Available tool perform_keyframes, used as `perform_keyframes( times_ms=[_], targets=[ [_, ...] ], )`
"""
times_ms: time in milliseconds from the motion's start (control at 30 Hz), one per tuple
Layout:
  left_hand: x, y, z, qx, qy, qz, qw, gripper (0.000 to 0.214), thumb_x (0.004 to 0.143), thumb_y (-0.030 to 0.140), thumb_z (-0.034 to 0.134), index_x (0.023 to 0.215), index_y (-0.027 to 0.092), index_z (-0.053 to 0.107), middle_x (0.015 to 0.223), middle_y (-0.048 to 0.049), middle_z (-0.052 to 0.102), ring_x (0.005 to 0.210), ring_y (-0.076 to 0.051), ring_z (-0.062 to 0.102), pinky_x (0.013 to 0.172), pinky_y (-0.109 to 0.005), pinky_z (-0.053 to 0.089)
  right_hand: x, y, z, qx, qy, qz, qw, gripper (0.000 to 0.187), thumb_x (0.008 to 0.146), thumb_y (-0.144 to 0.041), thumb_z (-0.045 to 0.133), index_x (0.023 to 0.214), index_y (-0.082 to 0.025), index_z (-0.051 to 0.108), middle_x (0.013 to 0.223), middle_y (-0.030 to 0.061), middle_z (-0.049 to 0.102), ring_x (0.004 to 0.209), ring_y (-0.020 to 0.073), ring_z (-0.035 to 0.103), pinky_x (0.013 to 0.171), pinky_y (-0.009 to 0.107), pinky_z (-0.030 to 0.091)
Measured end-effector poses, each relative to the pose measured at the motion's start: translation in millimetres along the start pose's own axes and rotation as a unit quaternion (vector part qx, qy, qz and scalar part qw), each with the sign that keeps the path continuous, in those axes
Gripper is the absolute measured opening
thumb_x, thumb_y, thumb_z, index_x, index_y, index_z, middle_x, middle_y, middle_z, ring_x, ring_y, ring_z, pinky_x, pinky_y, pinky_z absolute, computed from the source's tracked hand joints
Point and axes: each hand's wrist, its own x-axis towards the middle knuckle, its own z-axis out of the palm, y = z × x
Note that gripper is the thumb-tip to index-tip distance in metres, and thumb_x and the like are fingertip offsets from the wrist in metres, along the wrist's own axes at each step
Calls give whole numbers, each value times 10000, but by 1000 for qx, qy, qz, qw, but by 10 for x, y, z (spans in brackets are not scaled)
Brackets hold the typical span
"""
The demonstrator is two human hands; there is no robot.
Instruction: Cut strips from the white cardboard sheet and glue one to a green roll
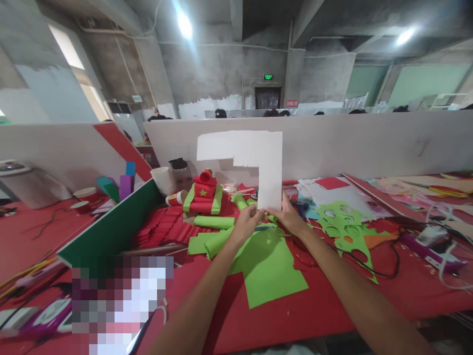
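An L-shaped piece of white board (pixel 270 170) stands upright in front of me, its long arm reaching left at the top. My left hand (pixel 248 220) pinches its lower left corner. My right hand (pixel 288 216) grips the lower right edge, thumb toward the front. Below both hands lie green paper sheets (pixel 271 276) on the red table. Just left of them are rolled green papers (pixel 218 222). Behind, to the left, sits a red and green paper model (pixel 203 193) with a yellow star on it.
Pleated red paper (pixel 158 227) and a green board (pixel 111 227) are at the left. Cut-out green scraps (pixel 343 227), cables and a purple power strip (pixel 430 254) lie to the right. A white partition (pixel 332 145) runs along the back. A pixelated patch covers the lower left.
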Motion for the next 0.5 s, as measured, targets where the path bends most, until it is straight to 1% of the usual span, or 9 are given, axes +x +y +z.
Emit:
perform_keyframes(
  times_ms=[200,300,500],
  targets=[
    [-9,19,2,2,5,14,1000,279,832,435,634,846,156,632,679,-31,656,630,-146,605,608,-260,458,-11,-24,34,-10,4,-17,1000,637,682,-186,761,1236,-266,458,1102,42,687,934,197,662,811,323,543],
    [-5,13,-1,1,-1,20,1000,293,833,443,631,827,149,623,672,-28,648,622,-141,599,607,-256,451,-14,-22,41,-20,12,-21,999,642,685,-195,766,1240,-263,451,1098,41,688,939,193,659,827,322,533],
    [5,4,3,-1,-3,21,1000,312,827,452,633,829,141,611,664,-24,640,609,-136,591,601,-250,443,-20,1,30,-28,11,-16,999,638,711,-226,767,1253,-268,432,1103,34,677,930,184,651,837,319,521]
  ],
)
